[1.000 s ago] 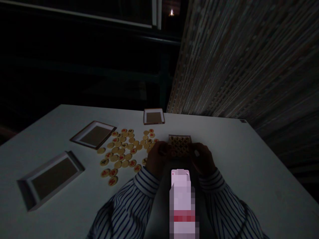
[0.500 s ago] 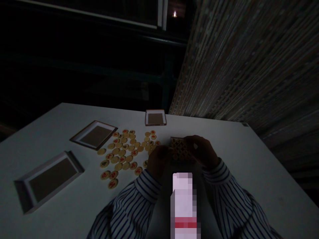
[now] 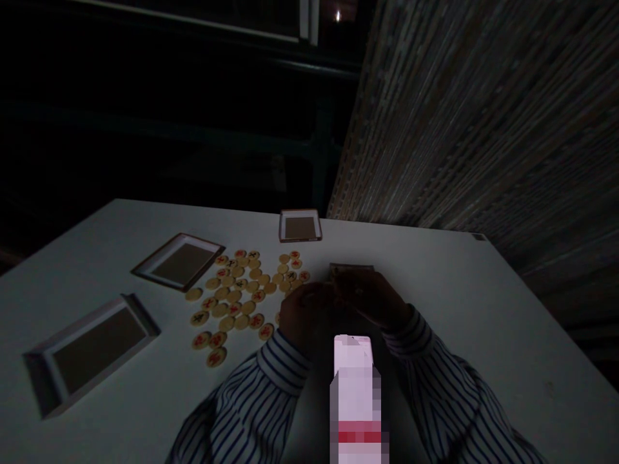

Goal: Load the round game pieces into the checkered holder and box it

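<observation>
In the dim light, a small box (image 3: pixel 355 266) of round Chinese chess pieces lies mostly under my hands; only its far edge shows plainly. My left hand (image 3: pixel 304 312) is at the box's left side with its fingers curled against it. Across the top of the box reaches my right hand (image 3: pixel 370 295), fingers bent together close to the left fingertips. Whatever the right fingers hold is lost in shadow. To the left are many loose Chinese chess pieces (image 3: pixel 235 296), some blank side up, others with red or black characters.
Shallow trays or lids lie on the white table (image 3: pixel 464 361): a tray (image 3: pixel 91 348) at the near left, a lid (image 3: pixel 178 261) behind it, and a small lid (image 3: pixel 300 227) at the back. A lit phone (image 3: pixel 355 386) lies between my forearms. A string curtain (image 3: pixel 459 116) hangs behind.
My right hand has moved left from the box's right side and now covers the pieces in it. My left hand has stayed almost in place. The view has shifted slightly.
</observation>
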Action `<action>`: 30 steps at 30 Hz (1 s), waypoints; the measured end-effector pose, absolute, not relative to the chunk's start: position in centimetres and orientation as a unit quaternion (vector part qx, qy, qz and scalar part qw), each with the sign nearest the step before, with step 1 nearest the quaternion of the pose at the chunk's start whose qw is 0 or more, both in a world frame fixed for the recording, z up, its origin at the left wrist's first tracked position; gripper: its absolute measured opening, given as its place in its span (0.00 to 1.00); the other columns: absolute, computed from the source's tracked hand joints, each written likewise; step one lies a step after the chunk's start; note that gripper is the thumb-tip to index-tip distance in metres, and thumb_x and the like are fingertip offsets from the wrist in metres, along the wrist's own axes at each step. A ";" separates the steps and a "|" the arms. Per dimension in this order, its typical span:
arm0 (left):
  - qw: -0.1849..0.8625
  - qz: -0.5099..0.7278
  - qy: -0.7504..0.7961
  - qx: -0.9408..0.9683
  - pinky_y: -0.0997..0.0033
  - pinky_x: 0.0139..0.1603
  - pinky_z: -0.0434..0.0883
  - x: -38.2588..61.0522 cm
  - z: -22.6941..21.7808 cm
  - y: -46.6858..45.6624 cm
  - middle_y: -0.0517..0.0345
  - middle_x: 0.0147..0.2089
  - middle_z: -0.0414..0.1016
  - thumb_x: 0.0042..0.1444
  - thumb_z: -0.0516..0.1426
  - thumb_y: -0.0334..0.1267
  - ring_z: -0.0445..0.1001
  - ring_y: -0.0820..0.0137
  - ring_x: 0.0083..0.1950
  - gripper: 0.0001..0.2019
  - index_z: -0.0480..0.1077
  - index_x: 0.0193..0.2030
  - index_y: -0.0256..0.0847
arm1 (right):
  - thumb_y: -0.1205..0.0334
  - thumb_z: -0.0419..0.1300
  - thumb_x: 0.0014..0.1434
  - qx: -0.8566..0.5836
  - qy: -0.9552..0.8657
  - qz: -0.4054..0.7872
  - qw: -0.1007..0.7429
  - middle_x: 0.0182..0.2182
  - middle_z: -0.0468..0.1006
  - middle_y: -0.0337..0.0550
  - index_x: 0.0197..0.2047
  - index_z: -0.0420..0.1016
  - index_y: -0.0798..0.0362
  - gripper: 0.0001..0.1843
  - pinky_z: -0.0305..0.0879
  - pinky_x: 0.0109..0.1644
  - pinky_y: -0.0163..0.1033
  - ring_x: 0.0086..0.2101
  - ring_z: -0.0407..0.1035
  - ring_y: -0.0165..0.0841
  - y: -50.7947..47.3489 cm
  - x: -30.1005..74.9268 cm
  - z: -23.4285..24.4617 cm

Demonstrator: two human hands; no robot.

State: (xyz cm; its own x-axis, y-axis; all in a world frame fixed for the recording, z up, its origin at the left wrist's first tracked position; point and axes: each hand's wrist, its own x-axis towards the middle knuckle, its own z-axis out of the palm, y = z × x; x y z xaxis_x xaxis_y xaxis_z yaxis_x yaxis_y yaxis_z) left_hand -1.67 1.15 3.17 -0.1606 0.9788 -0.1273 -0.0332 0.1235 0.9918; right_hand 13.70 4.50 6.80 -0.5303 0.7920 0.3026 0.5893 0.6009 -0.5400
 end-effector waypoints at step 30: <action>0.509 0.491 0.534 0.464 0.69 0.32 0.74 -1.6 3.3 1.2 0.54 0.31 0.78 0.48 0.56 0.41 0.76 0.65 0.33 0.08 0.74 0.31 0.41 | 0.63 0.53 0.58 -0.376 -0.853 0.245 0.266 0.34 0.77 0.39 0.41 0.72 0.51 0.09 0.66 0.37 0.34 0.34 0.70 0.28 4.5 14.0 6.6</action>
